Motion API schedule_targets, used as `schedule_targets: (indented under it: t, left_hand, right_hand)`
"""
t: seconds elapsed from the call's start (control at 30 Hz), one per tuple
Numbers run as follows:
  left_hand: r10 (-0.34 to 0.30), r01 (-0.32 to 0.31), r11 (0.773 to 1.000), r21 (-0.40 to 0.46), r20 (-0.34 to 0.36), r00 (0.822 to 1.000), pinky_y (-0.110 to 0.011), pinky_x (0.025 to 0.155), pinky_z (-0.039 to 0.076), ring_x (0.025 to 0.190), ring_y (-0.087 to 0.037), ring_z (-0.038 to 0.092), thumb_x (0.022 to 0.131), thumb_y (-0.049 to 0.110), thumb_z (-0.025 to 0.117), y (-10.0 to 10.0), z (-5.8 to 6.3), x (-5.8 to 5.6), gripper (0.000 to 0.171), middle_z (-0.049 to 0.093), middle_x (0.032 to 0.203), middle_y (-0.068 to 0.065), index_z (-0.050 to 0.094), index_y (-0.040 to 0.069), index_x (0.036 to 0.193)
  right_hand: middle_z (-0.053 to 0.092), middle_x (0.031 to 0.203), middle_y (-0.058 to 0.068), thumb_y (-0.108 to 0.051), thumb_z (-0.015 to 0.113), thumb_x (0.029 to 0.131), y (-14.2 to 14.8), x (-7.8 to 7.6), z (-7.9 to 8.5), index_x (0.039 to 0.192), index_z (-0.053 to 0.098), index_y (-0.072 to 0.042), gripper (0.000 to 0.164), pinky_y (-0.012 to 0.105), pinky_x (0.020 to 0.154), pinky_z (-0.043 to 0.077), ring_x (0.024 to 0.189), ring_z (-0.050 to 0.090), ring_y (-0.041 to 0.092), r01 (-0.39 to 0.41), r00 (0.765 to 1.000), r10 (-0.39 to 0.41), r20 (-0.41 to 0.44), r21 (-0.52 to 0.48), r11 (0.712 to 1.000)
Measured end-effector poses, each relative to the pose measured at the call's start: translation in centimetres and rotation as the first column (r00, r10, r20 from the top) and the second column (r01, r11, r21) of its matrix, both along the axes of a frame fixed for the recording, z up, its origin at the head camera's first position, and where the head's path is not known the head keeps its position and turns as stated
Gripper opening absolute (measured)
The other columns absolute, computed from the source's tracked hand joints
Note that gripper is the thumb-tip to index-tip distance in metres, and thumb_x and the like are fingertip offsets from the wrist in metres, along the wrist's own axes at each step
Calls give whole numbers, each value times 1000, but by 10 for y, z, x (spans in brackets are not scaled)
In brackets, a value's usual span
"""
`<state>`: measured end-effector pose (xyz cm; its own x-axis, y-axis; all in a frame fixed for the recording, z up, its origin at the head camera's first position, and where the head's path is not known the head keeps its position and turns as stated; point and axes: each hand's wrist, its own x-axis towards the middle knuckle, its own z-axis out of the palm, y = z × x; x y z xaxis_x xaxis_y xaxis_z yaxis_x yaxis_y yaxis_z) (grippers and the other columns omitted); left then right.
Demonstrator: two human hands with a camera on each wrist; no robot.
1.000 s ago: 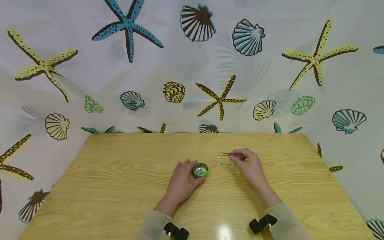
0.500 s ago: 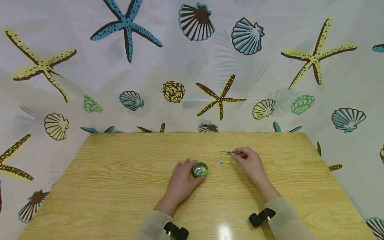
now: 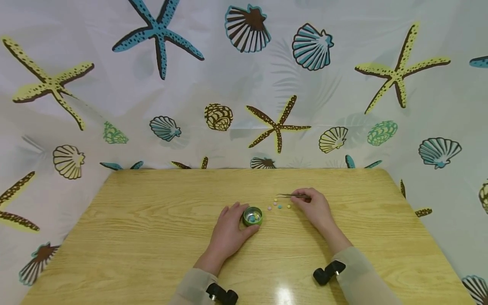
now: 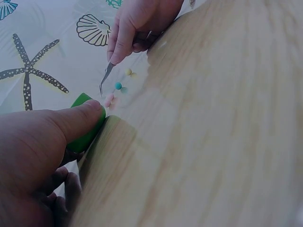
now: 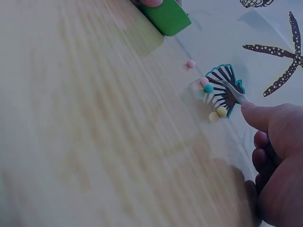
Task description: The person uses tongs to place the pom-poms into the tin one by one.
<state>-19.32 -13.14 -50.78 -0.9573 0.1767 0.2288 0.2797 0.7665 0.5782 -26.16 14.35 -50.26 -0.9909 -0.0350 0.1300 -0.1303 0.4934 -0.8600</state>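
Observation:
In the head view my left hand (image 3: 228, 233) grips a small round green tin (image 5: 168, 20) between thumb and fingers, and it stands upright on the table. Blue and yellow beads lie inside it. My right hand (image 3: 314, 208) pinches a pair of thin, bent-tipped tweezers (image 3: 285, 195), held just above the loose beads. To the right of the tin lie a yellow bead (image 3: 275, 200), a pink bead (image 3: 275, 203), a second pink bead (image 3: 269, 208), a blue bead (image 3: 280, 206) and another yellow bead (image 3: 289, 206). Nothing shows between the tweezer tips.
The wood-grain table (image 3: 152, 212) spreads out on both sides of the hands. Behind it and along its sides hangs a white cloth (image 3: 228, 84) printed with starfish and shells. Both sleeves carry a black wrist mount, such as the right mount (image 3: 328, 273).
The tweezers have shifted very slightly near the far yellow bead. My left hand and the tin keep their place. The whole head view has slid a little to the left.

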Motion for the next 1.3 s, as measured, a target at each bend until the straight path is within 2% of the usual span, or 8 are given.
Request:
schedule_targets:
  t: [0.27,0.63,1.03,1.3]
  left_hand:
    - [14,-15,1000,5,22,1000,-45,124,17,143,-30,40,87,44,80,-2,-3,2,68,59,141,-9,58,9,140]
    - [22,-22,1000,4,38,999,-44,124,17,144,-28,38,87,46,79,-4,-1,2,69,58,142,-7,58,10,142]
    - [1,-1,1000,-1,16,1000,-46,124,17,144,-30,39,88,43,78,-1,2,-1,67,59,141,-8,57,8,141]
    - [3,-3,1000,-3,24,1000,-45,124,16,144,-30,39,88,43,79,-1,3,0,68,59,141,-9,57,8,141]
  right_hand:
    - [67,102,-1,-31,78,91,-4,1,-5,105,78,-22,17,35,77,51,87,61,17,6,1000,-5,-17,76,997]
    - [66,95,-5,-34,77,91,-8,-1,-8,102,78,-24,15,33,74,49,82,60,15,30,999,-24,-44,142,989]
    - [65,96,-3,-33,76,92,-4,-2,-1,104,77,-23,16,33,74,49,84,59,16,44,998,-38,-40,158,986]
    - [67,102,-1,-32,76,93,-5,1,0,108,77,-20,19,35,78,51,89,60,18,45,999,-42,-24,116,992]
